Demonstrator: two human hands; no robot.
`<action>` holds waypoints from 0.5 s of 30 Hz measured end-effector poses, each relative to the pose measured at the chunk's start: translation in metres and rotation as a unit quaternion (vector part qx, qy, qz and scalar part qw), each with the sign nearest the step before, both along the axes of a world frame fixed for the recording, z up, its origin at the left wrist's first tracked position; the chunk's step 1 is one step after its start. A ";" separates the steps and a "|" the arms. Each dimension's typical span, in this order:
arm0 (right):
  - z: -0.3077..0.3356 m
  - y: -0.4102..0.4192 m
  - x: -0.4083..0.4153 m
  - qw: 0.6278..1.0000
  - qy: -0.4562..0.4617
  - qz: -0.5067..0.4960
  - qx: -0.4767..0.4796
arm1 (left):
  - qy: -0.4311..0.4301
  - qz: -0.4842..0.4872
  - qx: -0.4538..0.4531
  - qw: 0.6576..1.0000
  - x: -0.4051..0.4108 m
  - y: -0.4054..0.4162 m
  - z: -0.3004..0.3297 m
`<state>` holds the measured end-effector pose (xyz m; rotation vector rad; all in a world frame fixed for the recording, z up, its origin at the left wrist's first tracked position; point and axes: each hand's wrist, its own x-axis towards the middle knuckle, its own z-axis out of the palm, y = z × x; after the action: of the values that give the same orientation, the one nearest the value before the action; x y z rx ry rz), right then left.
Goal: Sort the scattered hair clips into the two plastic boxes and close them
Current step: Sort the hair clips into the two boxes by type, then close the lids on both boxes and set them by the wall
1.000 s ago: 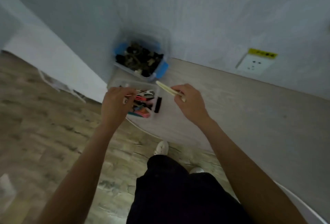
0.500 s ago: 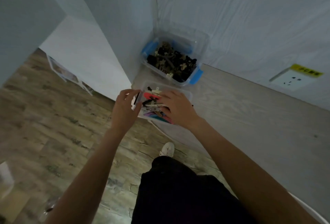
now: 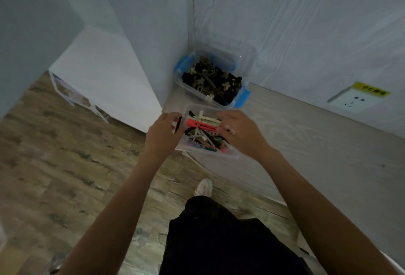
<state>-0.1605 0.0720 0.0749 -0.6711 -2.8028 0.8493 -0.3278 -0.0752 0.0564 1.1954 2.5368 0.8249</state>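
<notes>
Left hand (image 3: 163, 136) fingers curl on the near box (image 3: 210, 154) edge; right hand (image 3: 240, 131) fingers spread over clips (image 3: 202, 128).

Plain indoor room, likely a home or small studio corner: pale grey wood-grain tabletop (image 3: 306, 143) pushed into a corner of wrinkled white-covered walls (image 3: 306, 22), worn brown wood-plank floor (image 3: 54, 165) below, white wall socket with a yellow label (image 3: 356, 100) at table level. No machinery or shop fittings visible.
</notes>
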 end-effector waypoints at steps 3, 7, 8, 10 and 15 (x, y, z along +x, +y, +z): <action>0.010 0.019 0.005 0.994 0.065 -0.091 0.004 | -0.010 0.011 0.021 1.000 -0.016 0.014 0.009; 0.008 0.049 -0.009 0.995 0.035 -0.091 0.032 | 0.013 -0.073 0.058 0.996 -0.043 0.053 0.018; 0.005 0.052 -0.014 0.997 -0.002 -0.063 0.034 | 0.017 -0.097 0.055 0.994 -0.048 0.063 0.017; -0.005 0.057 -0.019 0.997 -0.055 -0.030 0.051 | 0.026 -0.156 0.033 0.987 -0.057 0.084 0.013; -0.008 0.074 -0.008 0.992 -0.088 -0.046 0.078 | 0.099 -0.233 -0.064 0.965 -0.067 0.116 0.004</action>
<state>-0.1687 0.1459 0.0666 -0.8820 -2.9248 0.5730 -0.3951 0.0406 0.0606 1.8045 2.2518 0.4415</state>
